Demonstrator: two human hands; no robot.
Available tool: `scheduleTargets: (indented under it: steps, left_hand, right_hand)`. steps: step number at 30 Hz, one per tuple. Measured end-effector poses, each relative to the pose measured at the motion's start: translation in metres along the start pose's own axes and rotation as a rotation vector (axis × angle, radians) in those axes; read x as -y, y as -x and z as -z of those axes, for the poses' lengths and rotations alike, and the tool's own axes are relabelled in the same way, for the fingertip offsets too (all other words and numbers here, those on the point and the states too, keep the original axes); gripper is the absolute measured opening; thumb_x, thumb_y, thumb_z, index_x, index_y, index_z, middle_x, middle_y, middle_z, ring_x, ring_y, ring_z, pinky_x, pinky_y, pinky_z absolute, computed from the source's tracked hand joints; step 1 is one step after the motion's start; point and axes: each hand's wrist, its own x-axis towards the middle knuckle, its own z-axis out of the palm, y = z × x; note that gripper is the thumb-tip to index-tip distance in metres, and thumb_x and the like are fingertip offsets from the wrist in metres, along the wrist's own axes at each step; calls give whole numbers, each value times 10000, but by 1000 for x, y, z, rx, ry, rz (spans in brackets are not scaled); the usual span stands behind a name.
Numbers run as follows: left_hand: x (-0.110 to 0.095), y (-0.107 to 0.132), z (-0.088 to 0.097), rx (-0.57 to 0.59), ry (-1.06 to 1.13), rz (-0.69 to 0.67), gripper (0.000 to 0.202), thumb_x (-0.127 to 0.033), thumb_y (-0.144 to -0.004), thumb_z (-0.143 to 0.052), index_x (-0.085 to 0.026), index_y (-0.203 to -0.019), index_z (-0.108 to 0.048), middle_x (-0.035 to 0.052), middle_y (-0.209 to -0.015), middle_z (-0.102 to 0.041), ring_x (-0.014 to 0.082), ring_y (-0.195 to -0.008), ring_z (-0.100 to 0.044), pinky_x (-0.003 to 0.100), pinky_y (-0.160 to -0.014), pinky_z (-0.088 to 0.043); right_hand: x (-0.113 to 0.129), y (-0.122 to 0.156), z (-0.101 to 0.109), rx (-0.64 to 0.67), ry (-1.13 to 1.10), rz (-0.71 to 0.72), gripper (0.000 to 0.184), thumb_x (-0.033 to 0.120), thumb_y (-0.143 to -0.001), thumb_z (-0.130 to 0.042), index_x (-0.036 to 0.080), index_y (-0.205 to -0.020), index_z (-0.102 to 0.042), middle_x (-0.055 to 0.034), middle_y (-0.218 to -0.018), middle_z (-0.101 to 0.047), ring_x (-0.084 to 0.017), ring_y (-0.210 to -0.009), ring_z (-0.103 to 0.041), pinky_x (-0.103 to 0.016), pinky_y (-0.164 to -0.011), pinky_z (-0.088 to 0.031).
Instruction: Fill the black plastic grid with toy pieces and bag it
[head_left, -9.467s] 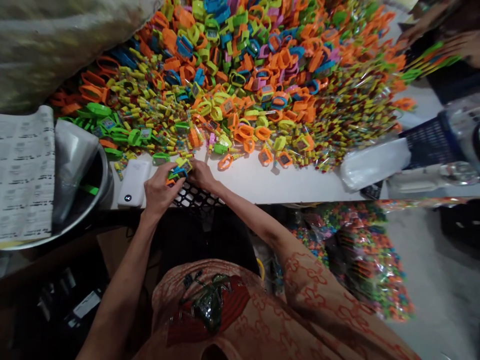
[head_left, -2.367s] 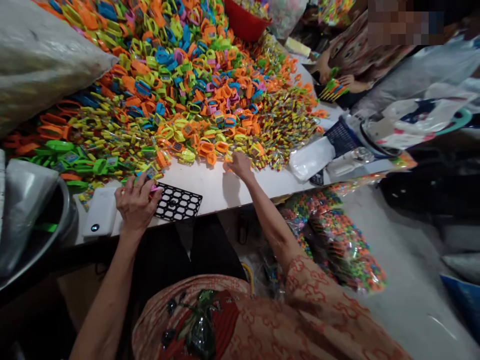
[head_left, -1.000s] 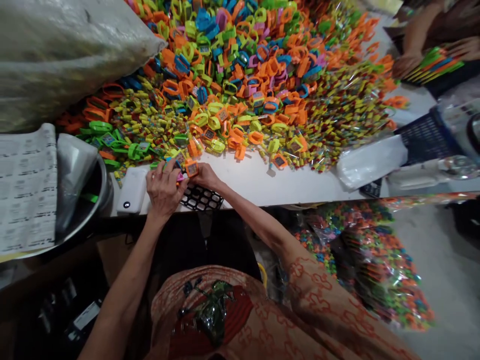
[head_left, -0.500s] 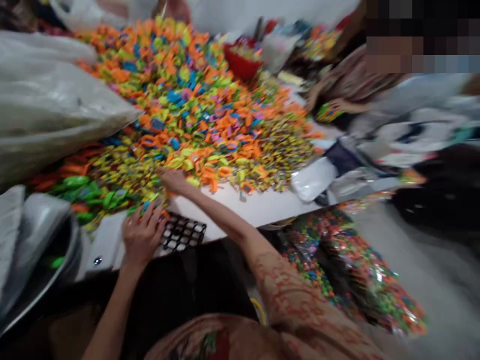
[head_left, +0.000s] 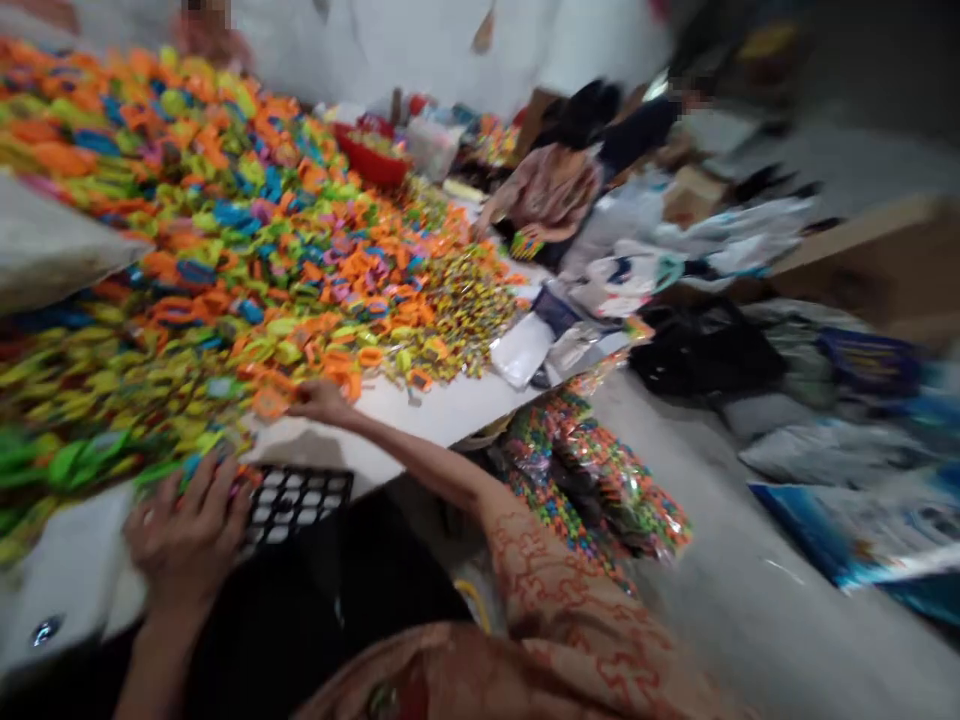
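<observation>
My left hand (head_left: 187, 525) lies over the left end of a black grid tray (head_left: 300, 505), fingers spread and slightly bent. Small coloured pieces show at its fingertips; what is under the palm is hidden. At the near edge of the heap, my right hand (head_left: 324, 402) is closed, its fingertips pinching an orange plastic piece (head_left: 271, 393) with a roundish body. Its shadow falls on the white tabletop (head_left: 435, 408) between hand and tray. Yellow wrapped-looking small pieces (head_left: 97, 370) and green plastic pieces (head_left: 82, 458) lie left of the hands.
A large heap of orange, yellow, green and blue plastic pieces (head_left: 300, 240) covers the table, with a red basin (head_left: 373, 155) behind. A white box (head_left: 67, 560) stands at left. Filled clear bags (head_left: 600, 480) lie on the floor. A co-worker (head_left: 551, 190) sits across at right.
The view has swung right, showing more floor and the co-worker. My right hand has come away from the yellow pieces and now has an orange piece at its fingertips. My left hand stays on the tray.
</observation>
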Motion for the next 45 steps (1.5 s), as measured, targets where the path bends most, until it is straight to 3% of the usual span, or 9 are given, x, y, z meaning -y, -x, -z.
scheduleTargets:
  steps: [2,5,11,18,23,27,39,45]
  left_hand:
    - [-15,-2,1,33,-139,97,467,-443,-971,-605,-369,-1430,-652,81,-1420,-683,451,-1358,-577,717,-1100,-374]
    - [-21,-2,-2,154,-199,169,445,-484,-1024,-521,-285,-1388,-681,84,-1481,-640,415,-1404,-543,673,-1126,-357]
    - [-24,4,0,190,-297,173,437,-487,-1052,-498,-280,-1399,-665,82,-1500,-624,379,-1421,-526,580,-1119,-342]
    - [-22,5,-1,164,-351,111,418,-457,-1057,-514,-293,-1416,-653,81,-1486,-638,352,-1400,-546,523,-1104,-341]
    - [-21,6,-1,151,-324,107,416,-468,-1060,-522,-287,-1413,-648,56,-1488,-639,334,-1401,-537,512,-1108,-339]
    - [-22,6,0,155,-297,128,419,-481,-1053,-533,-286,-1405,-651,58,-1490,-639,333,-1407,-529,531,-1119,-335]
    - [-22,6,0,183,-284,160,456,-491,-1053,-495,-294,-1439,-637,100,-1512,-614,354,-1449,-502,540,-1158,-305]
    - [-23,5,0,180,-311,139,438,-465,-1049,-523,-294,-1434,-641,87,-1506,-621,355,-1427,-522,529,-1131,-319]
  right_hand:
    - [-7,30,-12,62,-258,-89,212,256,-810,-747,170,-720,-574,63,-607,-533,-105,-603,-505,-206,-572,-374]
    - [-13,53,-32,86,-549,-155,186,222,-726,-744,180,-744,-563,87,-580,-524,-91,-533,-471,-216,-558,-384]
    - [1,48,-64,131,-781,-201,176,205,-602,-752,162,-704,-615,62,-574,-577,-95,-516,-501,-223,-542,-419]
    - [-2,32,-71,128,-762,-217,117,153,-535,-696,148,-633,-632,58,-558,-574,-102,-559,-516,-215,-553,-426]
    - [-2,29,-72,102,-706,-142,93,151,-552,-634,159,-640,-605,74,-547,-513,-86,-551,-453,-200,-524,-369]
    - [-6,26,-77,156,-702,-99,101,184,-563,-598,179,-655,-558,73,-556,-508,-90,-541,-459,-204,-520,-378]
    - [-17,25,-85,136,-699,-84,180,261,-580,-688,167,-717,-616,56,-611,-582,-105,-572,-524,-213,-562,-419]
    - [-18,22,-90,188,-754,-135,155,206,-541,-703,171,-616,-571,52,-565,-574,-119,-559,-546,-229,-562,-459]
